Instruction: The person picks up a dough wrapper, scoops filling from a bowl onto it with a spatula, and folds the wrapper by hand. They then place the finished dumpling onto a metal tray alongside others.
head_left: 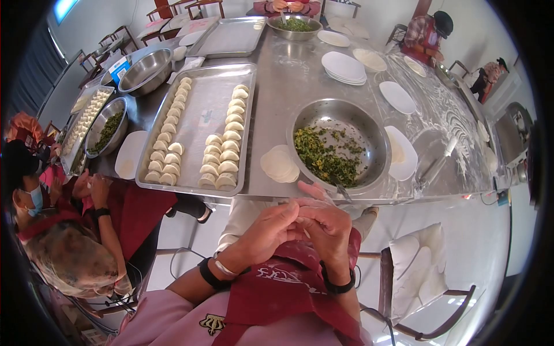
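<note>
Just in front of the table edge, my left hand (270, 226) and my right hand (328, 226) are brought together, fingers curled and pressed against each other. Whatever lies between them is hidden by the fingers. Beyond them stands a steel bowl (375, 132) with chopped green and yellow filling (323, 155) in it. A utensil handle (344, 193) leans over the bowl's near rim. Left of the bowl lies a stack of round dough wrappers (279, 164). Farther left, a metal tray (199, 124) carries rows of folded dumplings (229, 155).
White plates (398, 97) and a rolling-pin-like tool (444, 158) lie on the floured steel table (277, 81). An empty-looking bowl (147, 72) stands beyond the tray. A co-worker (69, 225) sits close on my left; a chair (415, 277) stands at right.
</note>
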`<state>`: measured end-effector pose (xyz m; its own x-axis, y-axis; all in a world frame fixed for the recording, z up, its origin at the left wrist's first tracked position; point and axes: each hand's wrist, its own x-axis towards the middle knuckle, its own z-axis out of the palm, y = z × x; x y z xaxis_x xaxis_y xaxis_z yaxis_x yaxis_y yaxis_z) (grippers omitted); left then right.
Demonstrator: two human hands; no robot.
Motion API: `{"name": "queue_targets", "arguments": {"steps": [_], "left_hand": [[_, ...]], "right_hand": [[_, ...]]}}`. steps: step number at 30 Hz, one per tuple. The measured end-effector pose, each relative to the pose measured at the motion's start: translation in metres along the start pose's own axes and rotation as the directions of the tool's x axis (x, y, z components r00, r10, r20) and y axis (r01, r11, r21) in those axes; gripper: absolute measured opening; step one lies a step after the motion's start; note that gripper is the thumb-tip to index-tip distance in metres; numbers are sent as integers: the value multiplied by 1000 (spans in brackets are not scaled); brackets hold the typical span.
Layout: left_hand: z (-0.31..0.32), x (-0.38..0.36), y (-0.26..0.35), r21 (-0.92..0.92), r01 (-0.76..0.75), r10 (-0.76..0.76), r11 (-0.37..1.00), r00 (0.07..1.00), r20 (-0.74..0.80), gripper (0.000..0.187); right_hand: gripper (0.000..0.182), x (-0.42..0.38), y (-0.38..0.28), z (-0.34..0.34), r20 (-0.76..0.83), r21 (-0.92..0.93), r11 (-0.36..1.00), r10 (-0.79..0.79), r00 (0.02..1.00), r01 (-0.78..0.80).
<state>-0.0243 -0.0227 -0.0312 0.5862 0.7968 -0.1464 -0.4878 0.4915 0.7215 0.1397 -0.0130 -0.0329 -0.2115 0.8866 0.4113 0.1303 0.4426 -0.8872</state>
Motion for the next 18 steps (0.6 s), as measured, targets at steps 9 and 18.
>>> {"name": "queue_targets", "arguments": {"steps": [9, 18], "left_hand": [[-11, 8, -9, -247, -48, 52, 968, 999, 9, 50], [4, 7, 0, -119, -111, 105, 987, 993, -58, 44]], "right_hand": [[29, 4, -13, 8, -188, 36, 996, 91, 978, -86], [28, -2, 7, -1, -45, -235, 971, -59, 997, 47]]}}
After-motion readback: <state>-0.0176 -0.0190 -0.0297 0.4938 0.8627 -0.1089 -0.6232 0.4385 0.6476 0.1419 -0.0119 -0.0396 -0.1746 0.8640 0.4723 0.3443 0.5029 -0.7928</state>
